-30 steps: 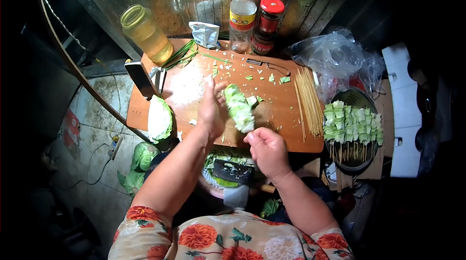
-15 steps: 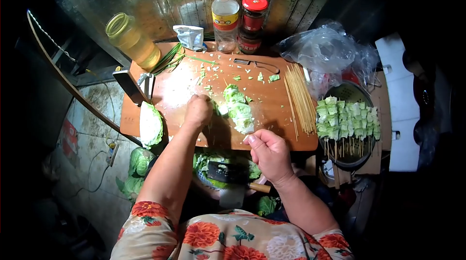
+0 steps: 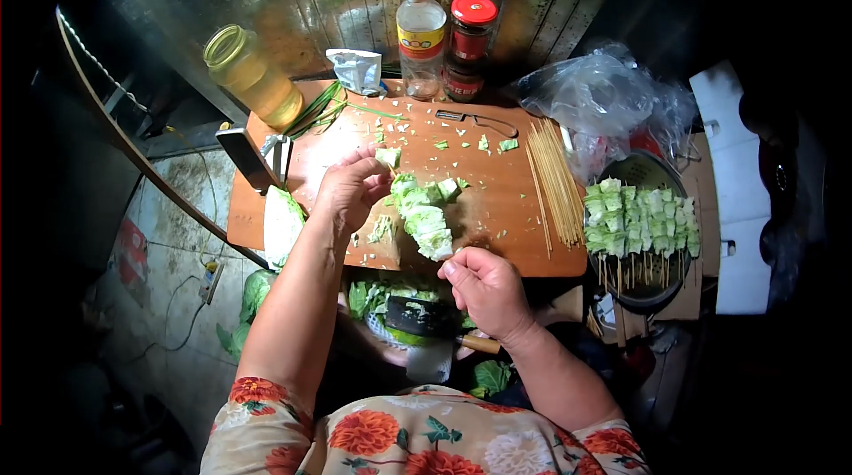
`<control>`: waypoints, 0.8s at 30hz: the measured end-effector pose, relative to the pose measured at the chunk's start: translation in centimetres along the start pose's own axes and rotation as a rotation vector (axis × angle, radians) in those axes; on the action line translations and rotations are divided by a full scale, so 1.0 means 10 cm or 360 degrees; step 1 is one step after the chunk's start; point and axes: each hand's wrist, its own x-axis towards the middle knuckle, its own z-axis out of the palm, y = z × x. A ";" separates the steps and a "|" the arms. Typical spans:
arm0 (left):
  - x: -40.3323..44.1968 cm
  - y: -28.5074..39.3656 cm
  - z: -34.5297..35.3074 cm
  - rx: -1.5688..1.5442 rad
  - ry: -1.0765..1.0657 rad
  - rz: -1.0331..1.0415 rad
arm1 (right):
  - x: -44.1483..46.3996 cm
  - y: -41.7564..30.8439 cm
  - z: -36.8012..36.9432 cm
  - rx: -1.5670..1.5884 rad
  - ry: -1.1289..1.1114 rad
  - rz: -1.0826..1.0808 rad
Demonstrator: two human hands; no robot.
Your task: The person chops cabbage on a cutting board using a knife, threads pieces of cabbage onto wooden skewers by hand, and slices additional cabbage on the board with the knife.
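My right hand (image 3: 486, 290) pinches the lower end of a skewer that carries folded cabbage pieces (image 3: 422, 219) above the wooden board (image 3: 506, 200). Near the skewer's upper tip, my left hand (image 3: 353, 189) holds a small cabbage piece (image 3: 388, 157) between its fingers. A few loose cabbage pieces (image 3: 451, 188) lie just right of the skewer. Bare bamboo skewers (image 3: 556, 187) are heaped at the board's right side. Finished cabbage skewers (image 3: 641, 218) rest across a dark colander (image 3: 652, 296).
A jar of yellow liquid (image 3: 257, 80), a clear bottle (image 3: 421, 45) and red-lidded jars (image 3: 471, 31) line the back. A peeler (image 3: 477, 122) lies before them. A phone (image 3: 246, 158) stands at left above a cabbage half (image 3: 282, 228). Below the board, a cleaver (image 3: 419, 316) rests over cut cabbage.
My left hand went down to the board and came back up to the skewer's tip with a cabbage piece. My right hand has kept its hold on the skewer's lower end.
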 end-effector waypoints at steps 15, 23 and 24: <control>-0.10 0.03 0.07 0.0201 0.0122 0.0276 | 0.03 0.01 0.09 0.0080 -0.0079 -0.0005; -0.21 0.03 0.20 0.0300 -0.0002 0.0353 | 0.00 0.07 0.06 0.0134 -0.0035 -0.0028; -0.19 0.05 0.17 0.0145 -0.0146 0.0277 | 0.00 0.07 0.05 0.0128 -0.0026 -0.0045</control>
